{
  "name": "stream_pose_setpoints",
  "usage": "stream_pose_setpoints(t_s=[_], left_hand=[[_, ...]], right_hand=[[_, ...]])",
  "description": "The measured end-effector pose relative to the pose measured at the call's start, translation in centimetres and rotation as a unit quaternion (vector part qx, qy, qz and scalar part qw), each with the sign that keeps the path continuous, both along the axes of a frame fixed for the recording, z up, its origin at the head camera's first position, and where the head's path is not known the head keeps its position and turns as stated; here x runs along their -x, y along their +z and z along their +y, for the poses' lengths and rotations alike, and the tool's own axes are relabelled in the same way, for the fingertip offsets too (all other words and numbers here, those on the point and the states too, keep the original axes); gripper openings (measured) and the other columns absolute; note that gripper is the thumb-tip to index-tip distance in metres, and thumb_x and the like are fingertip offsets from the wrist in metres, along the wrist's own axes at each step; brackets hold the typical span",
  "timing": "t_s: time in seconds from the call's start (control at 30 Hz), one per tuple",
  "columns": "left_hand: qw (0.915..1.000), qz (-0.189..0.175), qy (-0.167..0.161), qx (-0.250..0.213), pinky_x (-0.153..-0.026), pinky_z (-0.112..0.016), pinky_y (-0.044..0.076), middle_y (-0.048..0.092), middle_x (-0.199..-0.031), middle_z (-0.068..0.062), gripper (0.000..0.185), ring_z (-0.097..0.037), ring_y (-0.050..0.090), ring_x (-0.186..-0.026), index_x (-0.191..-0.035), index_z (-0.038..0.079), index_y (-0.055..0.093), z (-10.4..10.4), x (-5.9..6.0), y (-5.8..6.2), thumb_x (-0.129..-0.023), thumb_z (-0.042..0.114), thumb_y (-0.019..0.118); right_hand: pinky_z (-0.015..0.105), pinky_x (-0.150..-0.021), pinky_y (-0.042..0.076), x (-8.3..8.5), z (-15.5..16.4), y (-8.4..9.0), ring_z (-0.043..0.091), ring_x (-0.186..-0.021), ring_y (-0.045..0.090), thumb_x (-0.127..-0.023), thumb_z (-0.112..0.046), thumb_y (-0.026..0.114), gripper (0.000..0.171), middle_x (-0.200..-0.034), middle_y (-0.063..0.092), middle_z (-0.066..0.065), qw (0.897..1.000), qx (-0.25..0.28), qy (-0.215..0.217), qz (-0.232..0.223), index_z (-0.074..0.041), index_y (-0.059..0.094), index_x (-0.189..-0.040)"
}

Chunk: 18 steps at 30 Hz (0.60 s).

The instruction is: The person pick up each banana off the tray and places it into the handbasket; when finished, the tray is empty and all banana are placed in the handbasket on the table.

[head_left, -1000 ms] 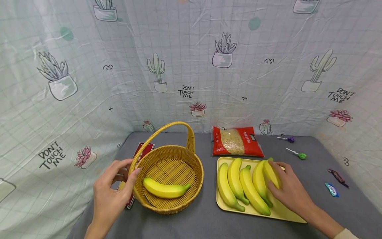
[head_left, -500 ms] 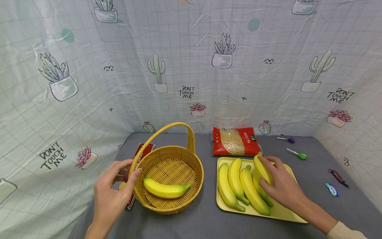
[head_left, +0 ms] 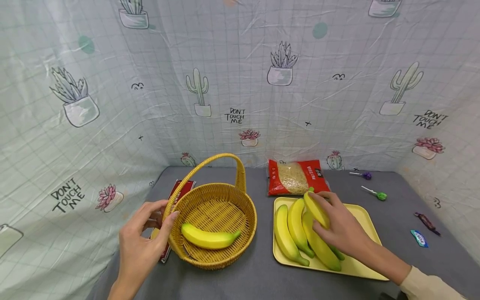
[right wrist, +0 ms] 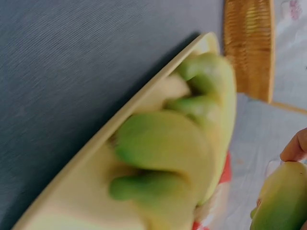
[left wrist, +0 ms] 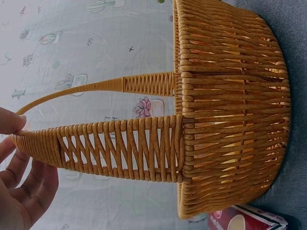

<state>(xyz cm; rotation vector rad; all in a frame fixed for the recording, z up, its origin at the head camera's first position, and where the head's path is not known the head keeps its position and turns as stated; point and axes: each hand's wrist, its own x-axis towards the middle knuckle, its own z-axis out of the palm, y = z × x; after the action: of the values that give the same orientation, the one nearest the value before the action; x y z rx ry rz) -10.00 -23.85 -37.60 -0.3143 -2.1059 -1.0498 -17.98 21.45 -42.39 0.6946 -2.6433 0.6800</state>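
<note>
Our right hand (head_left: 339, 227) grips a yellow, green-tipped banana (head_left: 316, 209) above the tray (head_left: 365, 218); our left hand (head_left: 140, 241), fingers spread, touches the basket (head_left: 215, 210) rim.

Left hand (head_left: 144, 239): reaching forward from the lower left, palm turned inward, fingers gently bent, fingertips (left wrist: 10, 122) pressing against a woven rim.
Left forearm: bare, entering at the bottom edge.
Right hand (head_left: 339, 227): reaching in from the lower right, back uppermost, fingers curling round a banana (head_left: 316, 209).
Right forearm: angling toward the lower right, a cream sleeve (head_left: 427, 287) covering the wrist end.
</note>
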Motion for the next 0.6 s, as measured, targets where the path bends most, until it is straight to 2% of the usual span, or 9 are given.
stream_pose_setpoints(t_s=[0.27,0.47,0.6], left_hand=[[1.0000,0.001,0.001,-0.003,-0.068,-0.014,0.054,0.068,-0.095,0.002,0.038,-0.010,0.063,-0.073,-0.119,0.009,0.076,0.0,0.1,-0.2,-0.086,-0.007,0.085],[1.0000,0.001,-0.003,-0.002,-0.067,-0.014,0.054,0.068,-0.095,0.002,0.038,-0.010,0.063,-0.072,-0.119,0.008,0.076,0.0,0.1,-0.3,-0.086,-0.008,0.085],[1.0000,-0.003,-0.004,-0.006,-0.068,-0.015,0.054,0.068,-0.095,0.001,0.038,-0.011,0.063,-0.072,-0.120,0.009,0.076,0.0,0.0,-0.3,-0.086,-0.007,0.085]], right_hand=[[0.040,-0.073,0.056,0.5,-2.3,1.5,0.024,-0.104,0.062,-0.088,-0.009,0.076,0.067,-0.140,0.052,0.014,0.999,-0.004,0.038,0.007,-0.008,0.056,-0.152],[0.034,-0.068,0.054,0.7,-3.6,2.2,0.020,-0.102,0.060,-0.088,-0.011,0.076,0.066,-0.140,0.053,0.013,0.998,-0.014,0.055,0.013,-0.009,0.057,-0.151],[0.030,-0.064,0.051,0.8,-4.5,2.7,0.015,-0.092,0.058,-0.087,-0.011,0.077,0.067,-0.140,0.053,0.010,0.997,-0.005,0.072,0.008,-0.010,0.058,-0.151]])
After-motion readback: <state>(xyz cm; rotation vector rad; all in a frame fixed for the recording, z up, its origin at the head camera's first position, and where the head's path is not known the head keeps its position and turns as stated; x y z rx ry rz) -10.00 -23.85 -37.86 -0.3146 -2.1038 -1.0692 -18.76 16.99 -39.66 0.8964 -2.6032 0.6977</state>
